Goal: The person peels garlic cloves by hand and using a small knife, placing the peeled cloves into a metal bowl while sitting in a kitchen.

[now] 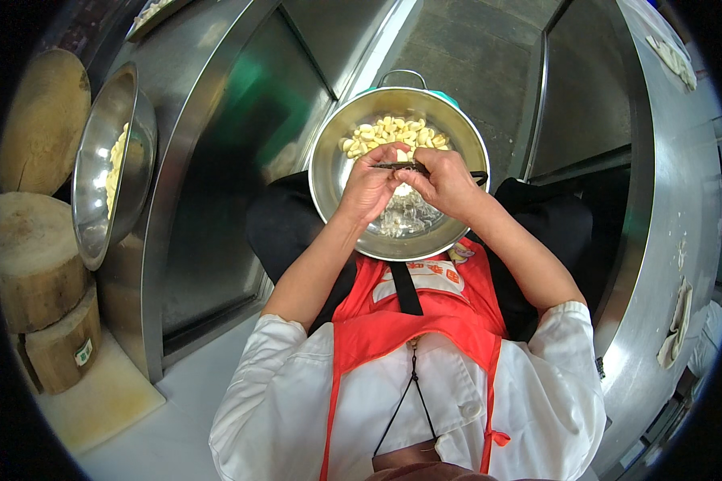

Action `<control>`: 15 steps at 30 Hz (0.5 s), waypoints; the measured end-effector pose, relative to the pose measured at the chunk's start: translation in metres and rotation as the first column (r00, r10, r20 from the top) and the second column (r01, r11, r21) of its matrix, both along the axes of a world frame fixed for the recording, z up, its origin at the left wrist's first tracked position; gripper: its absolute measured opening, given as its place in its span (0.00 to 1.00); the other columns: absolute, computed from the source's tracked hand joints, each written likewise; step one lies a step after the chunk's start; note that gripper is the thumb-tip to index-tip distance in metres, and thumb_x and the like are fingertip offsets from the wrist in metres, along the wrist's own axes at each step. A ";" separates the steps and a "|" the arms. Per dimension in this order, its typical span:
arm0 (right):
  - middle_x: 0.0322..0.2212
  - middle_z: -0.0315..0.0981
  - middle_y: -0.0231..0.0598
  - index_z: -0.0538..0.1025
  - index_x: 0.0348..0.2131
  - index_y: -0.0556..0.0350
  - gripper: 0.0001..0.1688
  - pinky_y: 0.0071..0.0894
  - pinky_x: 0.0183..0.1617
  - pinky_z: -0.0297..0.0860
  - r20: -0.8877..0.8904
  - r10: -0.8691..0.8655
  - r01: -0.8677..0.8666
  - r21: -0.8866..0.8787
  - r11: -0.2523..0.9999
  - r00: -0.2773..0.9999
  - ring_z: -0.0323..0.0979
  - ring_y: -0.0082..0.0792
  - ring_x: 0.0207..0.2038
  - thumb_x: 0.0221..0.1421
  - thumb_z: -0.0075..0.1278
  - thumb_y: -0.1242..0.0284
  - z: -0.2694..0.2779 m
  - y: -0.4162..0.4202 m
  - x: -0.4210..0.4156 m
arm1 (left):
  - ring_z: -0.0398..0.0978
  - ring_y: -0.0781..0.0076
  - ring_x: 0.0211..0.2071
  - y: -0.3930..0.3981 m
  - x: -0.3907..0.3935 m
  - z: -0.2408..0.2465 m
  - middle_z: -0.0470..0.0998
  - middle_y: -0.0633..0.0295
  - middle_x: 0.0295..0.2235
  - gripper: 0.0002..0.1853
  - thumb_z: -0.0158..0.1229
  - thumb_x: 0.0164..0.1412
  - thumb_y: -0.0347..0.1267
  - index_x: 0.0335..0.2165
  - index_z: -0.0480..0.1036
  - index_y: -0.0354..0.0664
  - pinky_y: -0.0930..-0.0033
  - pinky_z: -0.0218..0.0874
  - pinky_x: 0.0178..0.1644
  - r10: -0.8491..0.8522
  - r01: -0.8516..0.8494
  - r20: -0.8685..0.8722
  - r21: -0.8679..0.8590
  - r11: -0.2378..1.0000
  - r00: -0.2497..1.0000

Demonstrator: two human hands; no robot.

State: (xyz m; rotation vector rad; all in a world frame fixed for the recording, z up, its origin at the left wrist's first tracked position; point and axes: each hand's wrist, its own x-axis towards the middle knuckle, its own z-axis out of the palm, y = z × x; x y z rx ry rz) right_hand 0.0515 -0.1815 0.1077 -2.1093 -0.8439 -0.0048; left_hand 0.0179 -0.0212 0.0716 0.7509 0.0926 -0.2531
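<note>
Both hands are over a round steel pot [331, 222] that rests on the person's lap. My right hand [445, 177] grips a dark-handled peeler or small knife [410, 167], whose handle end sticks out at the right rim. My left hand [370, 183] meets the tool's other end with curled fingers; a pale clove seems to lie by the fingertips, but whether it is held is unclear. Peeled garlic cloves [391, 129] fill the far side of the pot. Thin whitish skins [406, 213] lie in its near part, below my hands.
On the left counter stands a steel bowl [139, 180] with pale cloves [115, 171]. Beside it are round wooden chopping blocks [36, 240] and a cutting board [114, 409]. The right steel counter [656, 240] bears a folded cloth [677, 324] and scraps. Steel cabinets flank the pot.
</note>
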 end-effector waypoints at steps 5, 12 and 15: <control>0.12 0.60 0.40 0.67 0.20 0.63 0.19 0.30 0.19 0.56 -0.267 0.095 -0.079 0.071 0.994 0.959 0.58 0.31 0.15 0.50 0.52 0.65 0.004 -0.003 -0.006 | 0.66 0.85 0.27 -0.002 0.003 0.003 0.70 0.68 0.29 0.12 0.52 0.58 0.34 0.37 0.70 0.37 0.86 0.56 0.26 0.092 -0.093 -0.049 -0.019 0.995 0.995; 0.14 0.60 0.24 0.69 0.23 0.61 0.17 0.20 0.18 0.54 -0.409 -0.073 0.158 0.176 0.972 0.910 0.56 0.14 0.17 0.56 0.47 0.65 -0.006 -0.012 0.007 | 0.63 0.81 0.27 0.010 0.008 0.010 0.69 0.62 0.33 0.13 0.46 0.61 0.30 0.43 0.66 0.37 0.84 0.55 0.27 0.048 -0.049 -0.010 -0.231 0.972 0.999; 0.15 0.60 0.25 0.69 0.25 0.61 0.15 0.19 0.18 0.55 -0.414 -0.074 0.146 0.144 0.979 0.907 0.57 0.14 0.17 0.55 0.48 0.66 -0.011 -0.012 0.009 | 0.64 0.81 0.27 0.010 0.007 0.008 0.69 0.62 0.33 0.12 0.47 0.60 0.29 0.43 0.66 0.37 0.84 0.55 0.26 0.041 -0.037 0.010 -0.261 0.965 0.999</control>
